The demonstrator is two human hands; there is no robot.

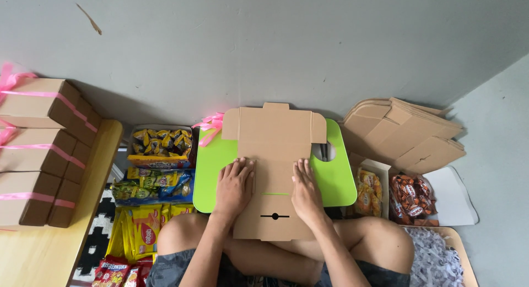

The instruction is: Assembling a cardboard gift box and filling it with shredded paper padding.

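A flat, unfolded brown cardboard box blank (274, 141) lies on a small bright green table (339, 179) over my crossed legs. My left hand (235, 186) presses flat on the blank's left side, fingers spread. Resting flat on its right side is my right hand (306, 188). Both palms are down and neither grips anything. A pink ribbon (209, 125) lies at the table's far left corner.
Closed brown boxes tied with pink ribbon (38, 154) are stacked on a wooden surface at left. Trays of yellow and green snack packets (157, 163) sit left of the table. A pile of flat box blanks (405, 132), boxed snacks (410, 196) and shredded paper (432, 259) lie at right.
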